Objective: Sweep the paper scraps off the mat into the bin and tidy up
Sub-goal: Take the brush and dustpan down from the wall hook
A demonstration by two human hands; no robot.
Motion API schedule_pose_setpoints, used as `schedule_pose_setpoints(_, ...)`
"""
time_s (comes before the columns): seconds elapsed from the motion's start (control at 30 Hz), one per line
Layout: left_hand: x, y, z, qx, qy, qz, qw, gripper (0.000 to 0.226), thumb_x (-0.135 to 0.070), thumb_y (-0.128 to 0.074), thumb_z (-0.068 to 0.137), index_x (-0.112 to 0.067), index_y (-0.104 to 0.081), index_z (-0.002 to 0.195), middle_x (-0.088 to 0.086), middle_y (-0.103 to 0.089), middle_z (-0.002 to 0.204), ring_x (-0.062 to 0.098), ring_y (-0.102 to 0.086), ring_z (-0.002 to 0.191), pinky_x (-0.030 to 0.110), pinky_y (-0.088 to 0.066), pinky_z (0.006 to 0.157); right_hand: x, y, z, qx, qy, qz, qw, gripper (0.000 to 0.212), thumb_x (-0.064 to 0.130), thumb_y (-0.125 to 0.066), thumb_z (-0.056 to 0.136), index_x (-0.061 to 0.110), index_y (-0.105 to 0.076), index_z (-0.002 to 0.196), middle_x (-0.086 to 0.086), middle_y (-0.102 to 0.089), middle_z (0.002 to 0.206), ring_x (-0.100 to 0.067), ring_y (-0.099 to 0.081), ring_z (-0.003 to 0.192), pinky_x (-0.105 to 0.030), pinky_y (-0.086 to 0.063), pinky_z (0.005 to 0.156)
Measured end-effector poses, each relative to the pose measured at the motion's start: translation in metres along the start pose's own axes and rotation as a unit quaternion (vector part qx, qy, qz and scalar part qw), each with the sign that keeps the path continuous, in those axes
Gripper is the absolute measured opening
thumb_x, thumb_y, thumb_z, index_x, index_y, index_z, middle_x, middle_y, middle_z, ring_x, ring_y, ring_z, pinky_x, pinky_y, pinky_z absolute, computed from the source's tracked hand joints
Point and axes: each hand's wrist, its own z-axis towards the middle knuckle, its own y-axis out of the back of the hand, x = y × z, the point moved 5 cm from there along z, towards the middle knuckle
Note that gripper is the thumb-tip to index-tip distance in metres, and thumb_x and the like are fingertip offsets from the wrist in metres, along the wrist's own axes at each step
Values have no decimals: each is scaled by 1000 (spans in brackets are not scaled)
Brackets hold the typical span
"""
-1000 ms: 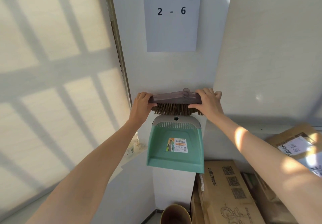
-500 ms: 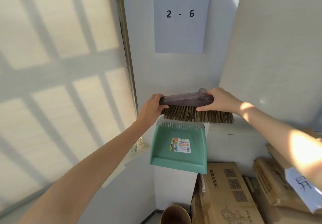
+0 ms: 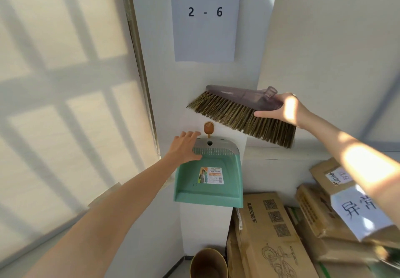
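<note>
A handleless broom head [image 3: 240, 113] with a grey plastic back and brown bristles is held up against the white wall, tilted down to the right. My right hand [image 3: 285, 110] grips its right end. Below it a green dustpan [image 3: 216, 189] with a grey top edge hangs flat on the wall, right under a brown wall hook [image 3: 208, 128]. My left hand [image 3: 184, 146] lies on the dustpan's upper left corner, fingers over the grey edge. Whether it grips the pan I cannot tell. No mat, paper scraps or bin show.
A sheet marked "2 - 6" [image 3: 205, 17] is stuck to the wall above. Stacked cardboard boxes [image 3: 272, 234] fill the lower right corner. A brown round container [image 3: 208, 262] stands on the floor below the dustpan. A blind [image 3: 65, 104] covers the left side.
My left hand let go of the broom head and dropped onto the dustpan. My right hand carried the broom head up and to the right, uncovering the hook.
</note>
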Motion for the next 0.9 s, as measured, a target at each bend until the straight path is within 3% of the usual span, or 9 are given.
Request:
schedule_pose_setpoints(0.1, -13, -7, 13, 20, -51, 20, 998, 85, -47, -75, 72, -24, -32, 142, 2, -46, 137, 20, -45, 118, 36, -40, 98, -5, -4, -7, 2, -4, -6, 1000, 38, 42, -83, 70, 19, -52, 69, 4, -42, 65, -14, -40, 59, -26, -29, 52)
schedule_pose_setpoints(0.23, -20, -13, 30, 54, -70, 49, 995, 88, -47, -78, 69, -20, -35, 141, 3, -53, 130, 23, -50, 115, 37, -43, 98, -20, -3, -11, -7, -39, 3, 999, 44, 44, -84, 68, 12, -65, 90, 0, -59, 80, -15, -55, 73, -25, -40, 60)
schedule_pose_setpoints(0.4, -25, -16, 43, 71, -81, 25, 994, 77, -40, -80, 70, -18, -41, 133, 3, -60, 121, 22, -59, 103, 37, -53, 87, -36, -2, -21, 1, -64, -11, 998, 48, 47, -83, 63, 16, -65, 95, 4, -61, 82, -13, -56, 76, -24, -42, 63)
schedule_pose_setpoints(0.53, -28, -12, 45, 71, -88, 17, 993, 77, -41, -80, 70, -19, -42, 133, 2, -60, 122, 21, -59, 103, 33, -52, 84, -47, -2, -25, 5, -70, -10, 998, 42, 46, -84, 64, 25, -65, 94, 7, -64, 81, -12, -58, 77, -23, -41, 62)
schedule_pose_setpoints(0.67, -31, -6, 44, 65, -88, 43, 993, 77, -46, -78, 69, -18, -43, 132, 1, -63, 114, 20, -61, 94, 30, -51, 79, -43, -7, -24, -1, -48, -14, 999, 40, 43, -84, 68, 23, -64, 97, 12, -59, 76, -3, -53, 69, -17, -36, 55)
schedule_pose_setpoints(0.8, -33, -2, 43, 70, -87, 48, 993, 79, -51, -77, 68, -16, -43, 130, 1, -63, 108, 18, -58, 83, 30, -53, 75, -29, -14, -19, -5, -9, 9, 1000, 24, 36, -84, 71, 26, -63, 79, 12, -57, 64, 1, -50, 56, -8, -33, 44)
schedule_pose_setpoints(0.9, -31, 1, 41, 71, -88, 44, 993, 76, -54, -75, 69, -17, -44, 128, 0, -62, 102, 16, -58, 80, 28, -52, 72, -20, -22, -11, -9, 6, 26, 1000, 24, 36, -84, 71, 30, -62, 76, 12, -58, 63, 8, -52, 50, -7, -33, 45)
